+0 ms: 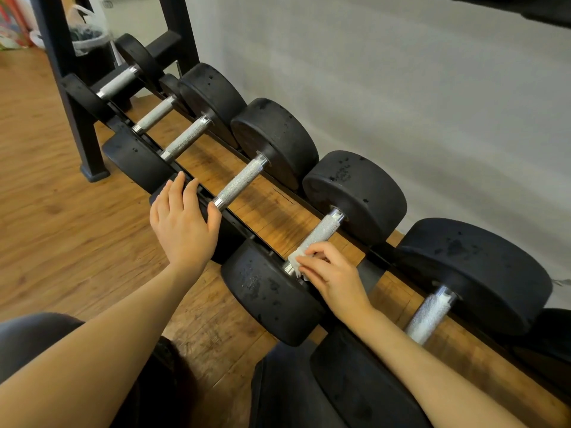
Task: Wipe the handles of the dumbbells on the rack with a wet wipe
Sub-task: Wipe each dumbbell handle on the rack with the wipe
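Several black dumbbells with knurled silver handles lie in a row on a low black rack. My right hand pinches a white wet wipe around the near end of one handle, beside that dumbbell's near head. My left hand rests with straight fingers on the near head of the neighbouring dumbbell to the left, whose handle is bare. Another handle shows to the right.
The rack's black upright leg stands at the left on the wooden floor. A grey wall runs behind the rack. A bin with a plastic liner sits at the far left. An upper shelf edge overhangs at top right.
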